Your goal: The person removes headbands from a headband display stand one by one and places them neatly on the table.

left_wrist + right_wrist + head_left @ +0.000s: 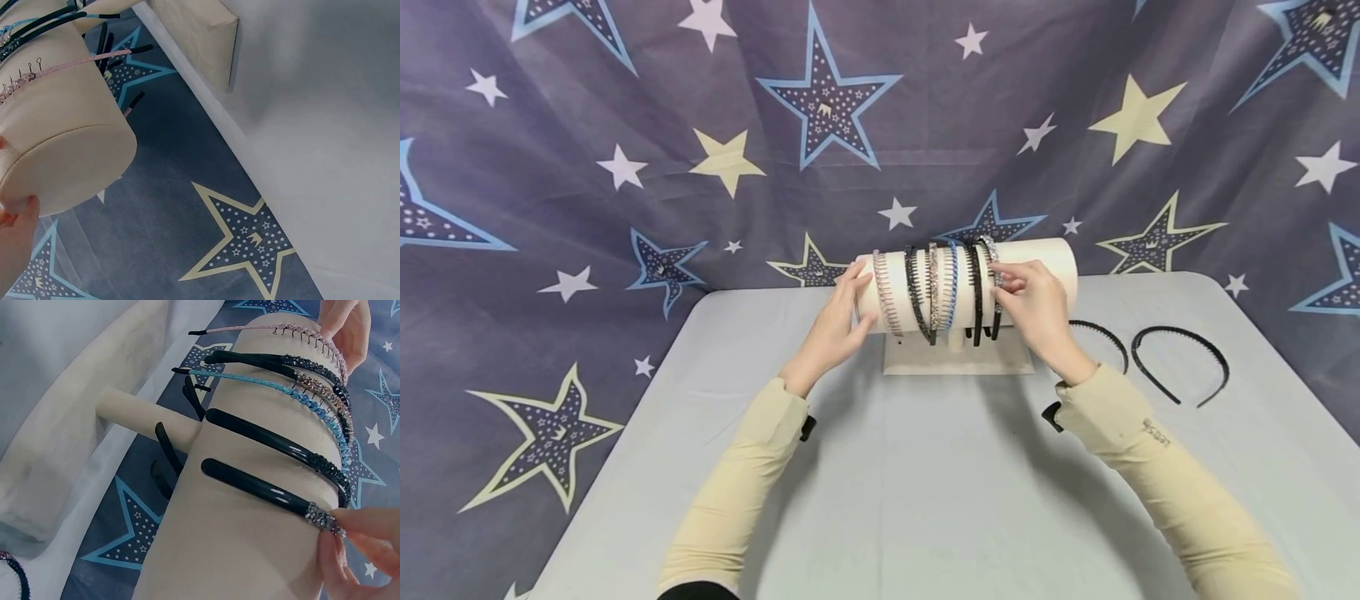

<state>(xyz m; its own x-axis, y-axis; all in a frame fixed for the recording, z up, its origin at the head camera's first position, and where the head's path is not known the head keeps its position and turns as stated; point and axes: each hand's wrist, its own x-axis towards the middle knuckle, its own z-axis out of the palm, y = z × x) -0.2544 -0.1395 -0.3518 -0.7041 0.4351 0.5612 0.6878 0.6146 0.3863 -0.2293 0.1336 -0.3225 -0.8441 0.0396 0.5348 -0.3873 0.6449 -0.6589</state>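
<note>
A cream padded roll of a headband display stand (1052,260) lies across its base (958,362). My left hand (829,332) holds the roll's left end, its thumb (28,212) at the edge of the round end face. My right hand (1039,310) pinches a black headband with silver stones (322,516), the rightmost on the roll, at its stone-covered part. To its left sit a black headband (269,434), a blue one (250,381), a rose-gold sparkling one (934,287), a dark beaded one (913,287) and a pink one (250,328) nearest my left hand.
Two more dark headbands lie on the pale tablecloth to the right of the stand: one (1180,328) in full view, the other (1117,343) partly behind my right hand. A purple-grey star-patterned curtain (925,175) hangs right behind the table (925,483).
</note>
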